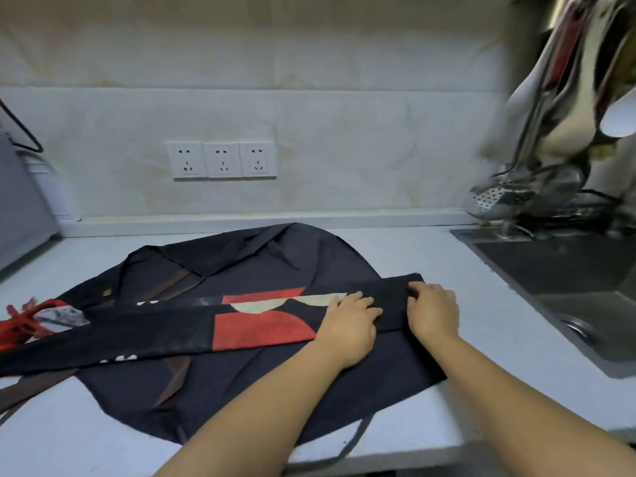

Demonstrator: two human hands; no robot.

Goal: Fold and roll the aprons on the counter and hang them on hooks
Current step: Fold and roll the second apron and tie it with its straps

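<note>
— What lies on the counter (pixel 447 263)?
— A dark apron (pixel 241 383) is spread flat over the middle, reaching the front edge. Across it lies a folded apron (pixel 261 325), a long narrow strip with red and cream shapes, running from the left edge toward the sink (pixel 568 270).

— And the person's hands?
— The left hand (pixel 351 325) rests palm down on the strip, fingers straight and close together, pressing it. Just beside it, the right hand (pixel 435 311) grips the strip's right end, its fingers curled over the cloth.
</note>
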